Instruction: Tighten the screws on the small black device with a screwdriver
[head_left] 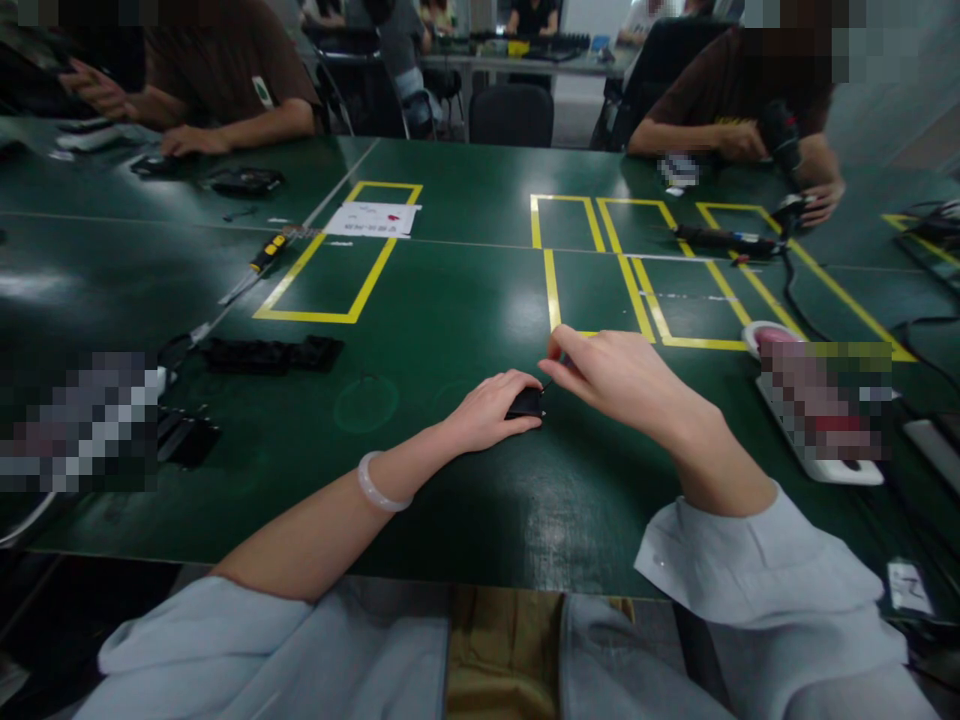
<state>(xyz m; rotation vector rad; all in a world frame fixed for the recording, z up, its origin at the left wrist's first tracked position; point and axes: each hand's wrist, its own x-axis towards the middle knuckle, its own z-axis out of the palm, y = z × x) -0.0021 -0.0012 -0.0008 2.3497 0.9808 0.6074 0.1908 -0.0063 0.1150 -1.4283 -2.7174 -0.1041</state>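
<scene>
Low over the green table point(465, 500), my left hand point(491, 408) is closed around a small black box-like part point(526, 403), fingers above and thumb along its near side. Two tiny shiny points show at the part's right end. Just to the right, my right hand point(600, 375) is bent at the wrist in a pinch. A thin dark piece point(549, 382) shows at its fingertips, close to the black part's right end; whether it is a wire or a tool I cannot tell.
Black strip-shaped parts point(274, 354) lie to the left, beyond them a yellow-black screwdriver point(268, 252). A paper sheet point(371, 219) lies across yellow tape. At right is a white-edged device point(795, 430). Two people work across the table, one holding a power tool point(780, 135).
</scene>
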